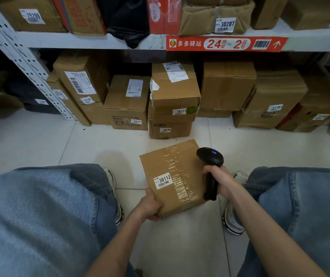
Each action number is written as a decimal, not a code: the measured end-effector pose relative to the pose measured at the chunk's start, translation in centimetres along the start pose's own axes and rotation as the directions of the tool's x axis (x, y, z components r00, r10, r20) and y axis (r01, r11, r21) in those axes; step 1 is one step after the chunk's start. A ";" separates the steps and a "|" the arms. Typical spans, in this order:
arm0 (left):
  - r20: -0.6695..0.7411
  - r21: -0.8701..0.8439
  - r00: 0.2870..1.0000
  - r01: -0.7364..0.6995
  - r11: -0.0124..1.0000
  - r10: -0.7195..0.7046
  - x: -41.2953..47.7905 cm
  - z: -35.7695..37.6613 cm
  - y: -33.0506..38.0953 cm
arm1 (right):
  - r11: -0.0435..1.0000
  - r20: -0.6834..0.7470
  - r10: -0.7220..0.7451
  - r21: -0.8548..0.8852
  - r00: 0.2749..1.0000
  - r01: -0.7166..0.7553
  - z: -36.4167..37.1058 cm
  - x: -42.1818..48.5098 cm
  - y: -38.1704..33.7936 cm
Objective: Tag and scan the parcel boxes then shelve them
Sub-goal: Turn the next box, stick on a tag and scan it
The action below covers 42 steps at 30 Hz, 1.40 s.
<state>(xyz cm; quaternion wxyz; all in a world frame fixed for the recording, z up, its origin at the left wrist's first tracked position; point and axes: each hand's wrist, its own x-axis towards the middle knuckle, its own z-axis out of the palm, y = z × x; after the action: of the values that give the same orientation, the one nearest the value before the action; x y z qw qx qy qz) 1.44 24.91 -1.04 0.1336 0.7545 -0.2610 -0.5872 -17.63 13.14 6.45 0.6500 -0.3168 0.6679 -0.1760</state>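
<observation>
White tile floor (pixel 92 140), shelves packed with cartons at 12 o'clock. Parcel box (pixel 177 177) already wears its tag (pixel 162 180), so scanning looks next: right hand (pixel 219 179), wrapped round the scanner (pixel 210 162) at the box's 3 o'clock, needs to aim at it. Left hand (pixel 150 205) clutches the 7 o'clock corner.

A matt brown cardboard box (pixel 172 176) carries a strip of glossy, wrinkled clear tape (pixel 177 172) and a white paper label (pixel 162 180). The scanner (pixel 210 168) is smooth black plastic. Pale floor tiles (pixel 40 140) look smooth; the jeans (pixel 40 216) are blue denim cloth
</observation>
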 end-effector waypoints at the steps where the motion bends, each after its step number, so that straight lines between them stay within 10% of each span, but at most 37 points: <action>1: -0.002 -0.003 1.000 -0.001 1.000 0.001 0.0 0.1 0.1 | 1.000 -0.009 0.001 0.005 1.000 -0.001 0.2 0.0 0.2; 17: -0.060 0.005 0.992 -0.108 0.994 0.108 -1.0 2.7 0.4 | 0.929 0.032 -0.324 -0.180 0.946 0.324 3.0 -5.5 2.0; 42: 0.003 0.097 0.972 -0.235 0.967 0.236 -2.5 4.5 0.2 | 0.881 0.050 -0.240 -0.407 0.969 0.239 3.5 -6.8 5.5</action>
<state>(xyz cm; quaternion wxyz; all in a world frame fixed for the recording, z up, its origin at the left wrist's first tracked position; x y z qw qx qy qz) -3.33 26.57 -0.10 0.1670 0.7263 -0.3762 -0.5505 -15.55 22.22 7.69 0.5415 -0.5260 0.6462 -0.1115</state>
